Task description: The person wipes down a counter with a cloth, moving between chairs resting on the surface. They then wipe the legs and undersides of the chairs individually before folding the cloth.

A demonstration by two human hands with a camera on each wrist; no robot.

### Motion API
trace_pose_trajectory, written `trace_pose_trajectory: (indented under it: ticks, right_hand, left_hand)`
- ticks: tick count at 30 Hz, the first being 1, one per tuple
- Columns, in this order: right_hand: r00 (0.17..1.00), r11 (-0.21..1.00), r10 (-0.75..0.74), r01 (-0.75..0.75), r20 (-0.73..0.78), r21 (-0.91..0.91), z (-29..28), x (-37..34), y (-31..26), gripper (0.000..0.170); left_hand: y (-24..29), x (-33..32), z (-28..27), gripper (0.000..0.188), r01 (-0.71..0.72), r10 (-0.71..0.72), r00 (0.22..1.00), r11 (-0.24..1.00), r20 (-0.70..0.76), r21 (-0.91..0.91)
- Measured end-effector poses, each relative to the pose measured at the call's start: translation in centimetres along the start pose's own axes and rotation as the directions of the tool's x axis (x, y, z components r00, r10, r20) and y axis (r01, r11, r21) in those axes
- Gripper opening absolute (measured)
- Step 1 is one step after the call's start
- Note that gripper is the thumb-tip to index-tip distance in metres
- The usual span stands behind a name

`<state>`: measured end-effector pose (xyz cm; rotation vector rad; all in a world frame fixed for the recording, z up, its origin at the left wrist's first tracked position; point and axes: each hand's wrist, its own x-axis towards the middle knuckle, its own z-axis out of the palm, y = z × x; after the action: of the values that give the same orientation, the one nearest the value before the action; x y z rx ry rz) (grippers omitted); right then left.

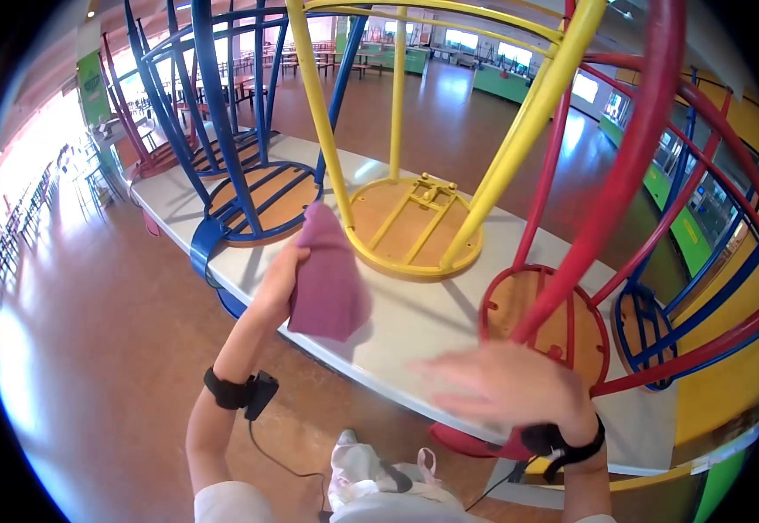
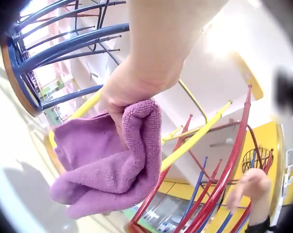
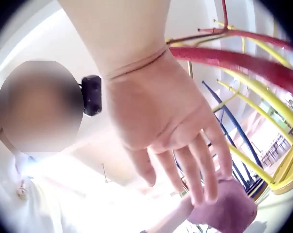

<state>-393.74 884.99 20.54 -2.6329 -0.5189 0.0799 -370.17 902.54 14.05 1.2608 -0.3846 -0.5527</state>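
Note:
A folded purple cloth (image 1: 327, 288) hangs from my left hand (image 1: 282, 277), which grips it by one side over the white table (image 1: 397, 349). Seen in the left wrist view, the cloth (image 2: 112, 165) is terry-like and doubled into thick folds, with the fingers partly hidden in it. My right hand (image 1: 506, 383) is blurred above the front edge of the table, beside the red stool (image 1: 545, 318). In the right wrist view that hand (image 3: 170, 116) shows a bare palm with extended fingers and holds nothing.
Upturned stools stand on the tabletop with legs up: a blue stool (image 1: 262, 200) at left, a yellow stool (image 1: 414, 227) in the middle, another blue stool (image 1: 645, 336) at far right. Red legs rise close to the right arm. A red seat (image 1: 466, 440) shows under the front edge.

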Motion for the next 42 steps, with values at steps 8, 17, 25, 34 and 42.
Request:
trace_pose_trajectory:
  ticks: [8, 17, 25, 34, 42]
  right_hand:
    - [0.837, 0.868, 0.286, -0.433, -0.467, -0.244, -1.6, 17.2, 6.0, 0.037]
    - [0.594, 0.951, 0.307, -0.159, -0.743, 0.265, -10.3, 31.3, 17.9, 0.034]
    - [0.842, 0.413, 0.521, -0.105, -0.140, 0.905, -10.8, 38.7, 23.1, 0.034]
    - [0.936, 0.230, 0.146, 0.283, -0.320, 0.931, -13.5, 38.7, 17.3, 0.038]
    - [0.805, -0.361, -0.399, 0.303, -0.439, 0.882, -14.3, 37.1, 21.8, 0.053]
  left_hand:
    - [5.7, 9.2, -4.0, 0.036, -0.243, 0.224, 0.954, 0.967, -0.200, -0.074]
    - [11.0, 22.2, -2.5, 0.040, -0.732, 0.851, 0.476, 0.523, -0.221, 0.436]
    - [15.4, 25.4, -1.9, 0.038, -0.810, 0.808, 0.586, 0.581, -0.057, -0.084]
    - [16.9, 25.1, -1.8, 0.039, -0.651, 0.611, 0.759, 0.701, -0.224, -0.292]
    - [17.5, 25.4, -1.9, 0.031, -0.574, 0.520, 0.818, 0.756, -0.245, -0.313]
